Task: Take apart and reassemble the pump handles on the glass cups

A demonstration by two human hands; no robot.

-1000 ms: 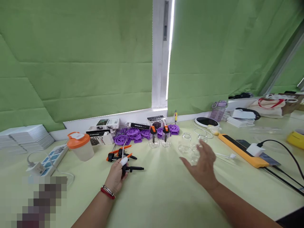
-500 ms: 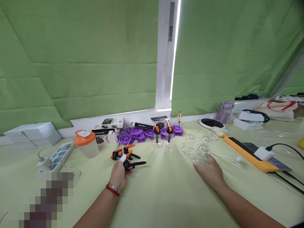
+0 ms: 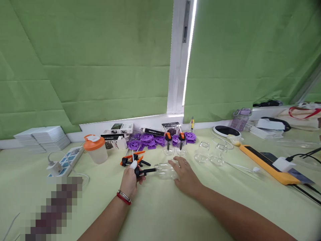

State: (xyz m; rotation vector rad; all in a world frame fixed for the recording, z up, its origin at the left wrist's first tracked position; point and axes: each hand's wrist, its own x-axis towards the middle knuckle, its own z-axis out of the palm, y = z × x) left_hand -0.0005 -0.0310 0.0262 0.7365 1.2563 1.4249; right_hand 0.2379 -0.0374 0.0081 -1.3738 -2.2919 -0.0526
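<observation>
My left hand (image 3: pixel 129 180) is closed around a black dispenser head (image 3: pixel 148 171), its dark stem pointing right. A clear glass bottle (image 3: pixel 165 171) lies sideways in my right hand (image 3: pixel 187 177), the fingers gripping its wide end. The bottle's narrow mouth is at the stem's tip; whether the tip is inside I cannot tell. Behind my left hand lie more black parts with orange levers (image 3: pixel 136 160). Two bottles with black and orange heads (image 3: pixel 168 144) stand upright beyond my right hand. Two bare glass bottles (image 3: pixel 202 153) stand to the right.
Purple plastic wheels (image 3: pixel 147 139) and small boxes (image 3: pixel 116 142) line the back. On the left are an orange-lidded cup (image 3: pixel 95 150) and a power strip (image 3: pixel 71 160). An orange and black power strip (image 3: pixel 265 164) with cables lies on the right.
My right hand has carried a glass bottle leftward from the group and turned it sideways to the stem of the dispenser head. My left hand keeps its hold. The view has shifted slightly.
</observation>
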